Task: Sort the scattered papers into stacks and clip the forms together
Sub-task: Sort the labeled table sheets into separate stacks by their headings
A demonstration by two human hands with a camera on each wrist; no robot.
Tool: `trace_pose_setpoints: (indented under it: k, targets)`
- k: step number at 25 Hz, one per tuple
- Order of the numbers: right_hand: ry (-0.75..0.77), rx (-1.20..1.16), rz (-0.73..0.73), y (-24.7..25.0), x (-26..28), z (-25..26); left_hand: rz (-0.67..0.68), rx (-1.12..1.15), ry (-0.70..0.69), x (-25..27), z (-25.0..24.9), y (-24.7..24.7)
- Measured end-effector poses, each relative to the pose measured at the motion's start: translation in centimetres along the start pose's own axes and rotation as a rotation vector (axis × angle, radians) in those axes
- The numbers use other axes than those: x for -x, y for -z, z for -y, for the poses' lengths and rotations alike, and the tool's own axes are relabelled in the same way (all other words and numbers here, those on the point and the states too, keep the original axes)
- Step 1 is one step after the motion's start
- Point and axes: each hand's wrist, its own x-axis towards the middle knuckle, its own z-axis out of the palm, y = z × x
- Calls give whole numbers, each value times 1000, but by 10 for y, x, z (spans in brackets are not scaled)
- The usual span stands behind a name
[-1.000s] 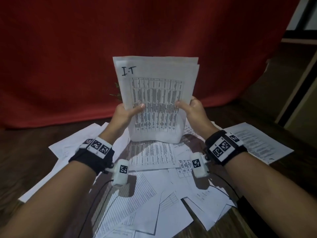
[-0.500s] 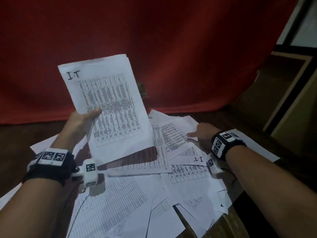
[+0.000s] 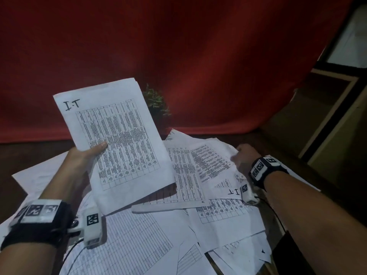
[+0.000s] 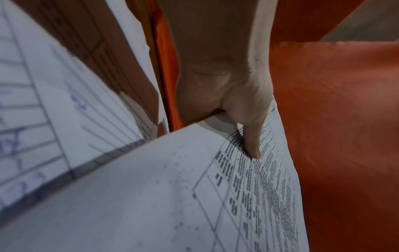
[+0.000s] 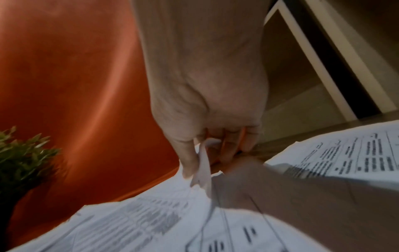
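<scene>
Left hand holds a paper stack; right hand pinches a sheet.

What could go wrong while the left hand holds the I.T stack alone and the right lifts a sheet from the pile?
The stack hangs from the left hand by one edge; sheets may fan or slip. The right hand pinches only a corner of a sheet, which may tear or drag overlapping papers.

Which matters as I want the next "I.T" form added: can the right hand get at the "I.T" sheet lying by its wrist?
Probably yes. The right hand pinches another sheet's edge, so it must let go first. The "I.T" sheet lies on top of the pile just below that wrist, uncovered.
</scene>
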Motion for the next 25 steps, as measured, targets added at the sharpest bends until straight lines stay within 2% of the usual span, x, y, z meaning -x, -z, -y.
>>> trace_pose_setpoints:
  k: [4,7,8,9,11,13,15,17,19,22,25]
  targets:
    - [178,-569,-153,35,-6,22,-43,20,-14,-7,-1,13]
    - [309,-825,-297,99,12,58,-96,23,-30,-10,-8,21]
    - [351,-893,-299,126,19,68,-104,19,-31,-11,-9,24]
    - [402,-929,-241,150,28,78,-113,15,-30,-10,-10,26]
    - [499,-936,-8,194,45,91,-131,11,-20,-11,-10,31]
    - [499,-872,159,214,57,101,-136,2,-7,-14,-9,33]
    - [389,-589,234,209,50,109,-137,4,13,-16,-6,35]
    - [292,-208,308,183,35,104,-126,-5,22,-17,-3,37]
    - [203,10,302,144,20,90,-97,0,22,-20,1,38]
    - [125,78,158,99,-1,71,-66,-8,-8,-21,4,36]
    - [133,-50,254,87,-6,75,-47,-38,-7,-20,4,36]
